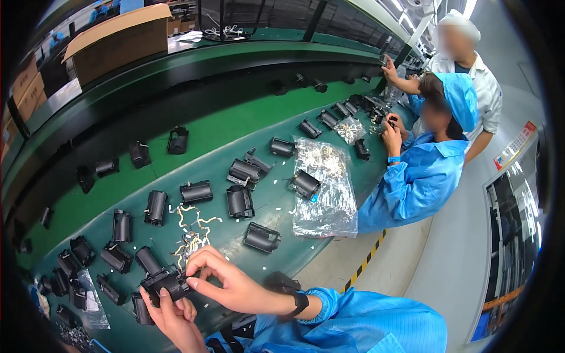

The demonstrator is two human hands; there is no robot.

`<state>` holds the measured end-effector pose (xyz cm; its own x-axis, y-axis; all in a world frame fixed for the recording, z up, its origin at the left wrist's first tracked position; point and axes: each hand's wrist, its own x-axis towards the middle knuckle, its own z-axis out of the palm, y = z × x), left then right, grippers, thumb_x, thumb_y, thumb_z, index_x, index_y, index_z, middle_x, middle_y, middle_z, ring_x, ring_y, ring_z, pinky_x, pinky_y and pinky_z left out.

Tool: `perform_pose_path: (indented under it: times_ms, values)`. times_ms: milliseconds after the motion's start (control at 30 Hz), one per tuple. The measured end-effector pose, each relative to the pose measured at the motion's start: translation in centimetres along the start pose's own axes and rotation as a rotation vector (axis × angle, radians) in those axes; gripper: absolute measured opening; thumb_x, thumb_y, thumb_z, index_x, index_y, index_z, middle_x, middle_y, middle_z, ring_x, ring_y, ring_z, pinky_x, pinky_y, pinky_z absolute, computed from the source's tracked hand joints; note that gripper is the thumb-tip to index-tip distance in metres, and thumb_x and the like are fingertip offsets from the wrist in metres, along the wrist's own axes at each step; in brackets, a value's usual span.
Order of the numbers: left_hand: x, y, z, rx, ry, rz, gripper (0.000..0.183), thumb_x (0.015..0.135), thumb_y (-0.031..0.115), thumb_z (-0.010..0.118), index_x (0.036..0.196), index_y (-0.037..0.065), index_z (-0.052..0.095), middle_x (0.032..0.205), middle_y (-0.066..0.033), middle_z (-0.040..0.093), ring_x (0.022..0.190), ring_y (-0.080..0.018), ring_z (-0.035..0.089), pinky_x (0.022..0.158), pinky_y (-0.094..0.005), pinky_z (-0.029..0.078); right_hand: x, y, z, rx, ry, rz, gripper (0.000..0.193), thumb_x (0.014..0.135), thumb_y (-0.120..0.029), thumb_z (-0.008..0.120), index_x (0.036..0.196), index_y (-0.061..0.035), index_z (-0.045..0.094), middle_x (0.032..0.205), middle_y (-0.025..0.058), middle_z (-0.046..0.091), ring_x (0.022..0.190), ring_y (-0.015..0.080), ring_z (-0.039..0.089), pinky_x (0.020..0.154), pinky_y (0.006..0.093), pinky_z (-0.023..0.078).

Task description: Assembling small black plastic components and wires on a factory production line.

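Observation:
My left hand (175, 312) grips a black plastic housing (168, 285) from below, its thumb against the side. At the housing's right end my right hand (226, 281) has its thumb and forefinger pinched close together; whatever lies between those fingertips is too small to make out. Just beyond the hands lies a pile of small cream-coloured flexible strips (193, 238) on the green mat. Right behind the held piece rests another black cylindrical housing (147, 259), and one more black housing (263, 237) lies to the right of my hands.
Several black housings (240, 202) are spread over the green table (215, 170). A transparent bag (325, 215) of small pale parts lies to the right, with a housing (305, 184) on it. A co-worker in blue (418, 182) sits beyond; another person in white (487, 97) stands behind.

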<state>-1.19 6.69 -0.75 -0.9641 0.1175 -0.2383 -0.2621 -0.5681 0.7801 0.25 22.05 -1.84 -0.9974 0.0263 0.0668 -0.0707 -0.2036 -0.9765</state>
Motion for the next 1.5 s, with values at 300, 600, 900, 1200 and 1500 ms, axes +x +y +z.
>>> perform_pose_path:
  times_ms: [300,600,900,1200,1500]
  values:
    - [-0.9,-0.4,2.9,0.052,0.115,-0.072,0.036,0.105,0.007,0.051,0.141,0.006,0.044,0.072,-0.0041,0.054,0.053,-0.011,0.048,0.047,-0.0214,0.035,-0.1,0.7,-0.1,-0.137,0.004,-0.302,0.038,0.094,-0.003,0.071,0.125,-0.0069,0.051,0.148,0.0224,0.05,0.14,0.0369,0.048,0.113,0.0473,0.04]
    - [-1.7,-1.1,1.2,0.124,0.04,-0.063,0.027,0.103,0.008,0.057,0.128,0.002,0.051,0.076,-0.0033,0.057,0.057,-0.0096,0.051,0.05,-0.0213,0.036,-0.9,1.3,-0.1,-0.028,0.031,-0.237,0.031,0.093,0.007,0.068,0.118,-0.0008,0.051,0.14,0.0231,0.053,0.134,0.0312,0.055,0.11,0.0421,0.049]
    - [-1.9,-0.3,1.6,1.102,0.01,0.827,0.049,0.082,0.007,0.076,0.127,-0.001,0.058,0.125,-0.0139,0.063,0.121,-0.0284,0.056,0.108,-0.0415,0.04,-0.3,0.3,-1.1,-0.071,0.161,-0.309,0.031,0.088,0.005,0.075,0.111,-0.0008,0.056,0.127,0.0133,0.059,0.12,0.02,0.061,0.098,0.0325,0.054]
    - [-0.4,1.8,3.0,1.116,-0.076,0.684,0.033,0.074,0.01,0.086,0.105,0.006,0.077,0.1,-0.0035,0.076,0.105,-0.0224,0.066,0.094,-0.0343,0.034,-0.7,-0.9,-1.4,-0.16,0.165,-0.295,0.035,0.083,0.008,0.078,0.109,0.0013,0.056,0.124,0.016,0.058,0.107,0.0177,0.061,0.091,0.0304,0.051]
    - [-1.0,2.4,2.8,1.018,-0.098,0.566,0.025,0.077,-0.002,0.079,0.102,0.001,0.076,0.096,-0.0063,0.076,0.096,-0.0201,0.064,0.094,-0.033,0.038,-1.4,-0.6,-0.6,-0.182,0.11,-0.32,0.037,0.084,0.002,0.081,0.111,0.0032,0.056,0.121,0.0171,0.06,0.101,0.0177,0.062,0.089,0.0316,0.053]
